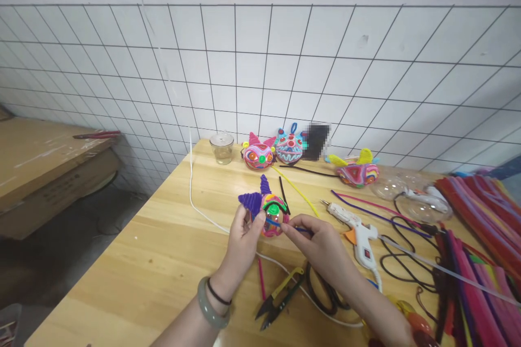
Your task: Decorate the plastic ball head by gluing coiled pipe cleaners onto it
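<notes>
Purple-eared ornament [277, 200] just below centre of frame, over tabletop [163, 260]; left hand [243, 236] fingers grasping its left side
Right hand [325, 241] fingers pinching blue fuzzy strip [274, 222] across its front
Ornament likely light; clear shell [272, 229] probably stiff, slick, crackable; fuzzy covering soft, grippier
Best hold: gently round covered sides, sparing bendable-looking purple ears [250, 202]; strip pliable, pinch near end
</notes>
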The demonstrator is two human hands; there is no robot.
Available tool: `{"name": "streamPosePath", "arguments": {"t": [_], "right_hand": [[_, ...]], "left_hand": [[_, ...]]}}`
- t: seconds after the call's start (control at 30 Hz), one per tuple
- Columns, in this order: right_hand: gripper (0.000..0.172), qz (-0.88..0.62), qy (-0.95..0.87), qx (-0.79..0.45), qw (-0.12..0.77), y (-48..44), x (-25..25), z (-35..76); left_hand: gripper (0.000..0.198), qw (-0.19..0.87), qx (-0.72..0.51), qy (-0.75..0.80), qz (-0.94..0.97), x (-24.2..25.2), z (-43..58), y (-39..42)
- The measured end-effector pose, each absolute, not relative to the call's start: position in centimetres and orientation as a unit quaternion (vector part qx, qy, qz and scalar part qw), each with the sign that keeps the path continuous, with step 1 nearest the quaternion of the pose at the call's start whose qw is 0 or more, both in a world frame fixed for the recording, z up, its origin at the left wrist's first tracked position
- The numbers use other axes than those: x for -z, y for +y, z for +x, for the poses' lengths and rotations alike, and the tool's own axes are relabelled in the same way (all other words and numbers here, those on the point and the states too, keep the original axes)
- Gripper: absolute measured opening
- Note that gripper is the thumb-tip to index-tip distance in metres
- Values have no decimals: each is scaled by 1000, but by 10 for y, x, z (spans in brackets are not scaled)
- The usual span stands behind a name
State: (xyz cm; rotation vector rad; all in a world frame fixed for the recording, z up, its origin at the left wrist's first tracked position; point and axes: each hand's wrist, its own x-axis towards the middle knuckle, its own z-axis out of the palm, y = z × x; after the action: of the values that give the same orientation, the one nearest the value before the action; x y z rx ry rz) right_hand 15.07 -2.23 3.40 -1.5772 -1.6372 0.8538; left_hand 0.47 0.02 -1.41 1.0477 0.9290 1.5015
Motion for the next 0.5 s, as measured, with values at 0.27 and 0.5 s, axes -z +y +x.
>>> {"name": "streamPosePath", "arguments": {"t": [0.27, 0.5], "right_hand": [[32, -598, -611, -365, 368, -21, -29, 152], [30, -593, -603, -375, 379, -20, -25, 153]], "left_hand": [[19, 518, -614, 384, 455, 17, 4, -1], [22, 520, -610, 390, 453, 19, 3, 0]]}}
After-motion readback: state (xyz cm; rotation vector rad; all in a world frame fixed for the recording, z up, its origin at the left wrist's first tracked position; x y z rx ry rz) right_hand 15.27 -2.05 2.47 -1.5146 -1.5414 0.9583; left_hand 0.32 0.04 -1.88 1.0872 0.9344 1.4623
